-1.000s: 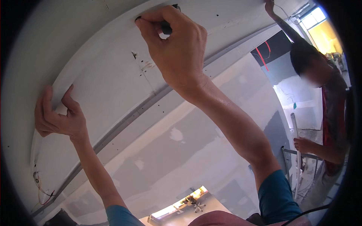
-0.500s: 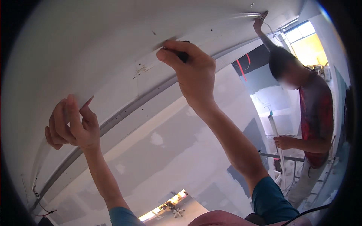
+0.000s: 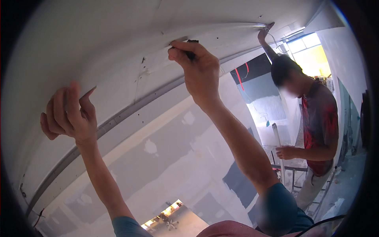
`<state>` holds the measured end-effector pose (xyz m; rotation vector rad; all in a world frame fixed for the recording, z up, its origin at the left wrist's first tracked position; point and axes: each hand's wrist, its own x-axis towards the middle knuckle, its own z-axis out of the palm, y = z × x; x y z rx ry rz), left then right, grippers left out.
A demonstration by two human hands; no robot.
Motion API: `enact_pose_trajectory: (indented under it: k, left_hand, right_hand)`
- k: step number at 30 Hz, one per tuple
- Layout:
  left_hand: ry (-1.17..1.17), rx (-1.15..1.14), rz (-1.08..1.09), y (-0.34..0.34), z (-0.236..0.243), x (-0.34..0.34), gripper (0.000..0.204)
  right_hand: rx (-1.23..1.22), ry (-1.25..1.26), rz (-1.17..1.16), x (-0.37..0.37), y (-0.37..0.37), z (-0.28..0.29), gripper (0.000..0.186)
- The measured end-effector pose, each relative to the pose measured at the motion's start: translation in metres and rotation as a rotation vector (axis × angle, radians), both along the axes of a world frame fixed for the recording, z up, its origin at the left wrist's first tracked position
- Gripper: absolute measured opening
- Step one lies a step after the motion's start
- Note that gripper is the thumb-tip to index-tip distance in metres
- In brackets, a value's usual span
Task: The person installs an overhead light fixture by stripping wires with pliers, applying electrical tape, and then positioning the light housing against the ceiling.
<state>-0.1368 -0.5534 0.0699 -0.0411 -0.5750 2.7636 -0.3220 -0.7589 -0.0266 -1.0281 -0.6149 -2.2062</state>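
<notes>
My left hand (image 3: 67,114) is raised at the left, close to the white ceiling panel (image 3: 114,39). Its thumb stands apart from the index finger, and its fingertips blur against the pale surface. Whether they touch it I cannot tell. My right hand (image 3: 199,75) is up near the middle, closed with thumb and index finger pinched at the panel. A small dark object (image 3: 193,48) shows within its grip; its kind is hidden. A thin pale edge shows just above those fingertips. Below both hands a grey trim strip (image 3: 118,117) curves along the panel's edge.
At the right a co-worker (image 3: 318,118) reaches one hand up to the ceiling near a long pale strip (image 3: 237,25). The other hand holds a white tube (image 3: 278,146). Metal scaffold bars (image 3: 294,168) stand beside them. Red cables (image 3: 239,79) hang beyond the panel.
The whole view has shifted, so my hands, the panel and the co-worker appear slightly farther left. My right hand keeps its pinch, and my left hand stays raised at the panel.
</notes>
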Motion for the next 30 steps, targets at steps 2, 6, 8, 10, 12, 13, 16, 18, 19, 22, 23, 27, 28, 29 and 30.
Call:
enact_pose_trajectory:
  k: [2,6,8,10,12,13,16,18,19,22,23,27,28,29,30]
  left_hand:
    - [-0.027,0.008,-0.004,0.004,0.000,-0.002,0.033]
    - [0.011,-0.008,0.046,0.009,0.000,-0.004,0.036]
    - [0.038,-0.001,0.059,0.014,-0.001,0.000,0.037]
    - [0.015,0.033,0.035,0.014,0.002,0.003,0.037]
    - [0.029,0.035,0.034,0.014,0.001,0.001,0.038]
    - [0.038,0.033,0.028,0.014,0.000,0.000,0.038]
    - [0.058,0.046,0.013,0.015,-0.002,-0.004,0.039]
    - [0.070,0.033,0.034,0.019,-0.004,-0.001,0.039]
    - [0.070,0.017,0.048,0.021,-0.001,-0.002,0.040]
    - [0.101,0.025,0.045,0.025,-0.004,-0.003,0.040]
    - [0.100,0.024,0.040,0.025,-0.005,-0.003,0.040]
    - [0.083,0.055,0.064,0.024,-0.002,0.000,0.043]
    - [0.072,0.057,0.065,0.025,-0.001,0.000,0.043]
    - [0.073,0.061,0.070,0.026,0.001,-0.001,0.043]
    - [0.078,0.025,0.064,0.028,0.002,-0.002,0.042]
  right_hand:
    - [-0.071,-0.062,0.078,0.000,-0.001,0.002,0.015]
    - [-0.056,-0.047,0.093,-0.002,-0.001,0.000,0.015]
    - [-0.053,-0.028,0.045,-0.001,0.003,0.001,0.015]
    - [-0.049,-0.010,0.045,0.000,0.006,0.001,0.015]
    - [-0.040,0.008,0.046,-0.001,0.007,0.001,0.015]
    - [-0.031,0.013,0.024,-0.002,0.007,0.002,0.015]
    - [-0.042,0.021,0.045,-0.003,0.006,0.002,0.018]
    - [-0.067,0.023,0.088,-0.001,0.008,0.000,0.022]
    - [-0.049,0.035,0.095,-0.004,0.012,-0.001,0.023]
    - [-0.024,0.027,0.073,-0.004,0.015,0.000,0.018]
    - [-0.015,0.008,0.048,-0.003,0.014,0.001,0.013]
    - [-0.031,0.007,0.094,-0.001,0.010,0.004,0.014]
    - [-0.033,-0.001,0.053,-0.001,0.010,0.005,0.015]
    - [-0.035,-0.009,0.012,-0.001,0.010,0.007,0.015]
    - [-0.032,-0.008,0.017,-0.001,0.011,0.008,0.015]
